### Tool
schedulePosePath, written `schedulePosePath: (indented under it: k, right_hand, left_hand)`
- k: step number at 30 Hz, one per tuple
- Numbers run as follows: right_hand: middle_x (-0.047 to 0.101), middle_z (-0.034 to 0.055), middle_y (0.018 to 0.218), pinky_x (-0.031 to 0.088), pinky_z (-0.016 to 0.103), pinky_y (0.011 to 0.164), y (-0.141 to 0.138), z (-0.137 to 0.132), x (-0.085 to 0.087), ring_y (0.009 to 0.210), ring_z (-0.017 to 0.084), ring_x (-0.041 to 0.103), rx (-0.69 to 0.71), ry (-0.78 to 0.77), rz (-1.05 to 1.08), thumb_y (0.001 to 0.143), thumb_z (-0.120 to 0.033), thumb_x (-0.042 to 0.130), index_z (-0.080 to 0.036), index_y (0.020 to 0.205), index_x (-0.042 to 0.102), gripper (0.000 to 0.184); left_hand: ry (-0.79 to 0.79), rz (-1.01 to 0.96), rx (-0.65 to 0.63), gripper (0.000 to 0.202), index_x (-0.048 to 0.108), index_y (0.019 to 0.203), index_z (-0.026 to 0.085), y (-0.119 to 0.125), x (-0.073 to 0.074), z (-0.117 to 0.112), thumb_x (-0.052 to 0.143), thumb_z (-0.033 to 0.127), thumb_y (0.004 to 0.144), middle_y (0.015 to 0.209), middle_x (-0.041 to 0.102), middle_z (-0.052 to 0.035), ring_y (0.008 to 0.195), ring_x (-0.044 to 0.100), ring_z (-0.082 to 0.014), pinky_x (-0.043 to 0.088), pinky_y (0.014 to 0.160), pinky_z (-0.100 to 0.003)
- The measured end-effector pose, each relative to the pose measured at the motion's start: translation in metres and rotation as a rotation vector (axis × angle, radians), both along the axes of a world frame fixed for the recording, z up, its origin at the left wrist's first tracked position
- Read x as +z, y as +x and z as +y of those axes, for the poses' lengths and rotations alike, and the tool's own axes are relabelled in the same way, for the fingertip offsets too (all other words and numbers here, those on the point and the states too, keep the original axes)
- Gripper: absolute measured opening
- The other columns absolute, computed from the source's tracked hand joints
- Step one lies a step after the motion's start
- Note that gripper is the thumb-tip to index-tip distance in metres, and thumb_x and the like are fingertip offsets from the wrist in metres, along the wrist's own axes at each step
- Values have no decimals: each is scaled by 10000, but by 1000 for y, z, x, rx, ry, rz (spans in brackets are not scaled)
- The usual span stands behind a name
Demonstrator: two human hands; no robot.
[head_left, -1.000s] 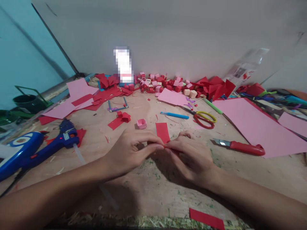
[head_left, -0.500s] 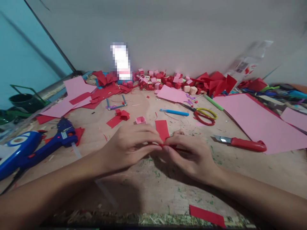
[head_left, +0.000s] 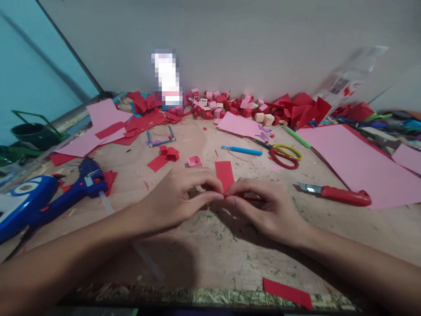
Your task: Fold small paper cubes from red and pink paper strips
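In the head camera's view, a small red paper piece (head_left: pixel 224 196) is all but lost behind the fingers gripping it, its shape hard to make out. Both forearms (head_left: pixel 75 254) are cut off by the frame, and a bright upright screen (head_left: pixel 167 79) well beyond the fingers is blurred into blocks.

The left hand (head_left: pixel 184 193) and the right hand (head_left: pixel 269 208) meet, thumb and index finger of each pinched together on the red piece between them. A red paper strip (head_left: pixel 225 173) extends just beyond the fingertips, its near end covered.

On the littered wooden worktop (head_left: pixel 226 259), a pink paper box (head_left: pixel 194 161) sits near the left fingers, with a blue glue gun (head_left: pixel 90 181) farther to their left. A red-handled cutter (head_left: pixel 345 195) lies to the right of the right fingers; scissors (head_left: pixel 286 156) and a blue pen-like tool (head_left: pixel 245 151) lie beyond them. Farther off, small paper cubes (head_left: pixel 226 105) crowd against a grey wall (head_left: pixel 263 44), a clear bottle (head_left: pixel 350 83) leaning to their right.
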State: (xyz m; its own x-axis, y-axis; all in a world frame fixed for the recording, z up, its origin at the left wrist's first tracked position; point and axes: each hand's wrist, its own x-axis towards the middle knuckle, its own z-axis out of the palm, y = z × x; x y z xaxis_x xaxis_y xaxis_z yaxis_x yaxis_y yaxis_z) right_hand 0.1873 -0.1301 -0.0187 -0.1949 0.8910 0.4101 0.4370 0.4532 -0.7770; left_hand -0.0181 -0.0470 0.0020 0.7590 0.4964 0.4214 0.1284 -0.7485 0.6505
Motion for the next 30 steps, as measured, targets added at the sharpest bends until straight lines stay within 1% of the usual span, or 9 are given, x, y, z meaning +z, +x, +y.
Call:
schedulePosePath:
  k: [4,8,11,13,17,20,26,30]
  right_hand:
    - [751,9,748,537,210,587,0,1,0,635,118,677,19,-70,112,931,-157,656,-168,855,728,105]
    - [741,5,729,537,213,569,1,1,0,624,121,671,35,-107,150,927,-152,662,-173,849,732,106]
    - [738,6,732,527,214,551,2,1,0,607,116,663,48,-116,170,923,-160,677,-171,849,735,95]
    - [728,2,716,520,214,539,2,1,0,590,112,649,45,-114,179,920,-169,688,-169,848,734,86]
    - [712,-3,693,521,220,541,2,1,1,595,117,648,22,-115,173,921,-171,686,-175,828,723,100]
    - [710,-6,693,516,216,542,1,1,0,590,112,646,11,-103,162,924,-169,684,-173,828,720,103]
    - [738,2,716,538,224,590,1,2,-1,628,121,670,5,-46,135,927,-163,682,-172,829,737,113]
    - [776,15,774,562,236,640,0,1,-3,669,129,698,-6,4,112,935,-138,662,-180,877,762,123]
  left_hand:
    - [-89,-6,5,64,714,876,176,1,-1,0,685,136,917,836,742,19,741,664,-106,511,700,-183]
    - [-87,-35,24,49,696,873,173,2,-4,-3,708,135,901,831,727,23,755,658,-102,513,707,-175]
    - [-56,-64,52,68,675,848,167,3,-6,-5,701,128,896,810,706,14,739,650,-106,516,685,-180]
    - [-7,-83,63,78,673,840,168,3,-7,-6,694,128,904,802,702,10,733,651,-109,520,689,-189]
    - [112,-124,75,67,699,870,172,2,-9,-8,694,148,932,802,728,10,727,671,-106,524,704,-193]
    - [167,-130,70,62,711,888,166,2,-11,-9,690,136,939,809,745,13,714,682,-94,526,709,-181]
    - [168,-123,88,75,726,892,157,2,-13,-11,678,140,947,805,760,8,713,697,-91,535,713,-176]
    - [165,-120,113,75,740,906,165,3,-12,-11,680,135,940,823,777,3,705,704,-100,550,702,-175]
